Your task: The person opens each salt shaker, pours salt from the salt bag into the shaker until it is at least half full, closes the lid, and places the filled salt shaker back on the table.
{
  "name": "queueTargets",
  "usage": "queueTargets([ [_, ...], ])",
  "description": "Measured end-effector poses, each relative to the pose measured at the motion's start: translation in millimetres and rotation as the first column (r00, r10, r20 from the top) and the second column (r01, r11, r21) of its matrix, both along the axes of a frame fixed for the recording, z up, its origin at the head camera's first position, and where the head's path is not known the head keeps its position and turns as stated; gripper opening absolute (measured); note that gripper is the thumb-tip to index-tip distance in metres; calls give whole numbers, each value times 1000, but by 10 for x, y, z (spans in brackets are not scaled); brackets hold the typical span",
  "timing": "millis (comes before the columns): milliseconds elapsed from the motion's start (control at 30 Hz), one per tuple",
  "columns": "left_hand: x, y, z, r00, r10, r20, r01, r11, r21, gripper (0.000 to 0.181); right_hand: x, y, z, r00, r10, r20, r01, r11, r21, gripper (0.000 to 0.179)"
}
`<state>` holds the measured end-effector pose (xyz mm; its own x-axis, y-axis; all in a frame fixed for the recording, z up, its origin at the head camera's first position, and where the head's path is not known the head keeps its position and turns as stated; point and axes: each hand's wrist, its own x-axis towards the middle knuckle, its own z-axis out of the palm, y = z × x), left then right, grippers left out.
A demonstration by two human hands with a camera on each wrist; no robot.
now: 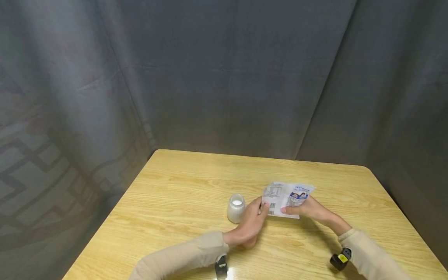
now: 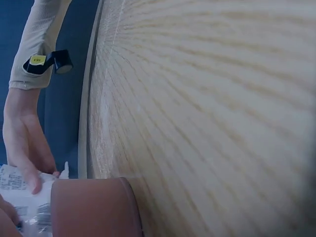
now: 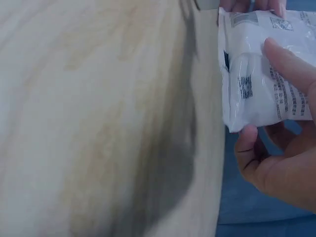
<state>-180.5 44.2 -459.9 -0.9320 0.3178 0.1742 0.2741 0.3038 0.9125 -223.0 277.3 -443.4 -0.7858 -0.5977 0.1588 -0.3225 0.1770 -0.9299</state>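
Note:
A white printed plastic packet (image 1: pixel 278 200) is held above the table between both hands. My left hand (image 1: pixel 251 221) pinches its lower left edge with the thumb, and a small dark thing shows beside that thumb, too small to name. On the right, my right hand (image 1: pixel 309 208) grips the packet, thumb across the printed face and fingers mostly behind it. The right wrist view shows the packet (image 3: pixel 256 74) bulging, with codes and small print. Close left of my left hand stands an uncovered glass jar (image 1: pixel 236 210) with white contents.
The wooden table (image 1: pixel 189 179) has rounded far corners. Behind it hangs a grey curtain (image 1: pixel 224 77), with more curtain along both sides. Each wrist carries a black strap; a small camera (image 1: pixel 339 261) sits on the right one.

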Motion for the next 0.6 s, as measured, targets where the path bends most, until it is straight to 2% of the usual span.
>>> queueTargets([
  [133,9,-4,-6,1000,-6,-24,5,997,-78,35,39,23,-83,999,3,39,-3,1000,-2,51],
  [267,21,-4,-1,999,-11,-53,5,993,-117,27,89,37,-152,998,-4,61,3,1000,16,50],
  [367,19,-3,10,997,-28,-77,17,990,-141,23,125,48,-184,998,-25,51,23,999,29,51],
  [600,-27,-6,11,990,-60,-130,24,963,-267,22,174,79,-226,996,-87,-1,87,994,69,56],
])
